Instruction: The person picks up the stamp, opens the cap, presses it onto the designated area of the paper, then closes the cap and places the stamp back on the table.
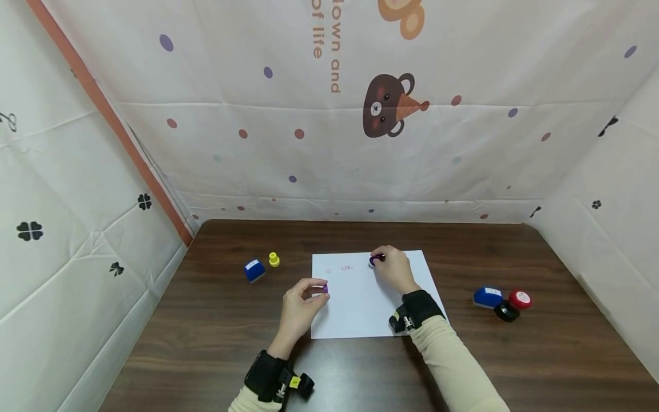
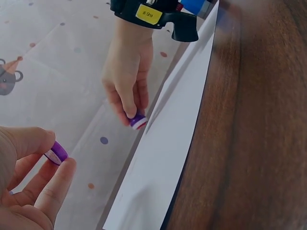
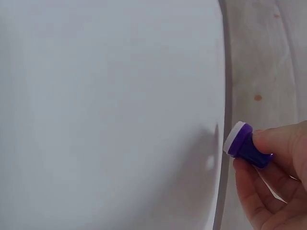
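A small purple stamp (image 3: 247,148) with a white rim is pinched between the thumb and fingers of my right hand (image 1: 395,270). It is over the upper part of a white sheet of paper (image 1: 355,309), its face toward the sheet. In the left wrist view the stamp's face shows some red, and it seems just off the paper. My left hand (image 1: 301,306) pinches a purple cap (image 2: 57,152) by its edges, near the paper's left edge. Two faint reddish prints, a small round mark (image 1: 328,270) and an oblong mark (image 1: 347,268), are near the top of the sheet.
Left of the paper stand a blue stamp (image 1: 254,271) with a white label and a yellow stamp (image 1: 274,260). To the right, another blue stamp (image 1: 487,297), a red round stamp (image 1: 520,299) and a black round piece (image 1: 507,311) sit close together on the brown table (image 1: 206,343).
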A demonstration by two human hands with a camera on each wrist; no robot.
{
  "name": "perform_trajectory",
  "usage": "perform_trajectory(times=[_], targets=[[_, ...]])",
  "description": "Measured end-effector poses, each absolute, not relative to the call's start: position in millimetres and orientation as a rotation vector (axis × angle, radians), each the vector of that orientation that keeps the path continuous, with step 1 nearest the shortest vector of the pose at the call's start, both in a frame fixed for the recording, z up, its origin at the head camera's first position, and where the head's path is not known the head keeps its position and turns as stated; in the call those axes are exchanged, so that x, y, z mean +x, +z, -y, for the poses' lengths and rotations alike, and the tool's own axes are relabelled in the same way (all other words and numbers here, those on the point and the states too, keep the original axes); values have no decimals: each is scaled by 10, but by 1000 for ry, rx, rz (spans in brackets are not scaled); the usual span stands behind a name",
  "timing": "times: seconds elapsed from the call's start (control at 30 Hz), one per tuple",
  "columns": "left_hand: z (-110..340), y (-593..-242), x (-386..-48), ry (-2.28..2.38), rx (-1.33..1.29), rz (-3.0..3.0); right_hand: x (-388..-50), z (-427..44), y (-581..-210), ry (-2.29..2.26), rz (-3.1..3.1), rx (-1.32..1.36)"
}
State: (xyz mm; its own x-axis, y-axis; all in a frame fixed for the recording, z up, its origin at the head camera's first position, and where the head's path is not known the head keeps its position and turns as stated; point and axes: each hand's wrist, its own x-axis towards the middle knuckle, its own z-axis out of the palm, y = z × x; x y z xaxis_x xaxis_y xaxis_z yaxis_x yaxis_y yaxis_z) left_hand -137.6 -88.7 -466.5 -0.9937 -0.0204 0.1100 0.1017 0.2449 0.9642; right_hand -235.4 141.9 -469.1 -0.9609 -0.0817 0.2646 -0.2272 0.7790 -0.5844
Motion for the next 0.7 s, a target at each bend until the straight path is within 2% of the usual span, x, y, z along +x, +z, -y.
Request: perform_trajectory(times=[0.4, 0.7], targets=[[839, -4660, -1411, -1916, -98, 2377, -2193, -1481, -4607, 1236, 2681, 45], [759, -4636, -1415, -1940, -126, 2346, -1932, -1428, -4530, 1538, 2686, 43]])
